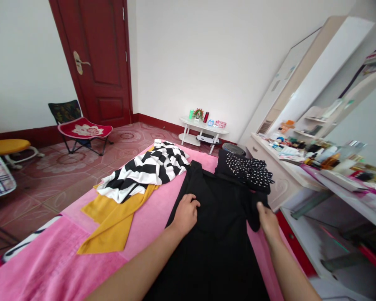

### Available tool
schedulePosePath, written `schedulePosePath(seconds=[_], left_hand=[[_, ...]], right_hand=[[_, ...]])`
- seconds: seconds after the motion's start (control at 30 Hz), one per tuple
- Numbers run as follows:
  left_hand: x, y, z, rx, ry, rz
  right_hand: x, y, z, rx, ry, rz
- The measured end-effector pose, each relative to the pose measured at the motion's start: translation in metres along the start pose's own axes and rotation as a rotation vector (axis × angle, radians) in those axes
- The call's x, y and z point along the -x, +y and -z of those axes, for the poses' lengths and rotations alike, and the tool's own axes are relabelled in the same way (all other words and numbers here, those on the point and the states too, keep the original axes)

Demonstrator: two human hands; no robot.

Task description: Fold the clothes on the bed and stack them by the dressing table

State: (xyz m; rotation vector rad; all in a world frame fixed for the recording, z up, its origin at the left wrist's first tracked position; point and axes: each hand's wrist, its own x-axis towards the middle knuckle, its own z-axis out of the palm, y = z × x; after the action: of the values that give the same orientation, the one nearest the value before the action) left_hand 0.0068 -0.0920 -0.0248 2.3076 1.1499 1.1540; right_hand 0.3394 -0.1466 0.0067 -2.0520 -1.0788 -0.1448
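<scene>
- Black garment (pixel 221 234) spread on pink cover (pixel 159 215)
- Left hand (pixel 186 214) on it, right hand (pixel 268 219) at its sleeve
- Striped cloth (pixel 152 166) over mustard cloth (pixel 115 228), far left corner
- Dotted cloth (pixel 247 169), far right corner

A dark red panelled door (pixel 102 50) with a lever handle (pixel 78 62) is set between white walls (pixel 200 62) edged by a dark red baseboard (pixel 158 124). On pink patterned floor tiles (pixel 65 171) stand a folding camp chair (pixel 85 128) and a yellow-seated stool (pixel 6 146). A two-tiered white table (pixel 189 121) stands near the far wall; at right rises a white dressing table (pixel 284 188) with a mirror (pixel 363 119).
</scene>
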Motion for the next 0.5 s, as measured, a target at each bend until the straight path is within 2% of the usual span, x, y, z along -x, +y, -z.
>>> schedulePosePath(seconds=[0.07, 0.13, 0.2, 0.23, 0.3, 0.37, 0.43, 0.5], left_hand=[[0.001, -0.002, -0.002, 0.013, 0.072, 0.041], [0.001, -0.004, -0.004, 0.027, 0.13, 0.101], [0.0, -0.007, -0.005, 0.042, 0.142, 0.176], [-0.003, -0.009, -0.005, 0.046, 0.127, 0.221], [-0.011, -0.013, -0.003, 0.052, 0.069, 0.31], [-0.026, -0.019, -0.002, 0.06, 0.004, 0.372], [-0.044, -0.028, -0.003, 0.077, -0.045, 0.406], [-0.063, -0.037, -0.006, 0.109, -0.09, 0.439]], right_hand=[[0.02, -0.008, -0.013, 0.027, -0.119, 0.014], [0.046, -0.028, -0.017, 0.069, -0.119, 0.078], [0.08, -0.057, -0.009, 0.065, -0.091, 0.187], [0.1, -0.074, -0.001, 0.021, -0.118, 0.265], [0.143, -0.11, 0.019, -0.097, -0.35, 0.378], [0.185, -0.141, 0.038, -0.136, -0.619, 0.415], [0.22, -0.162, 0.048, -0.133, -0.859, 0.483], [0.247, -0.171, 0.046, -0.107, -1.039, 0.562]])
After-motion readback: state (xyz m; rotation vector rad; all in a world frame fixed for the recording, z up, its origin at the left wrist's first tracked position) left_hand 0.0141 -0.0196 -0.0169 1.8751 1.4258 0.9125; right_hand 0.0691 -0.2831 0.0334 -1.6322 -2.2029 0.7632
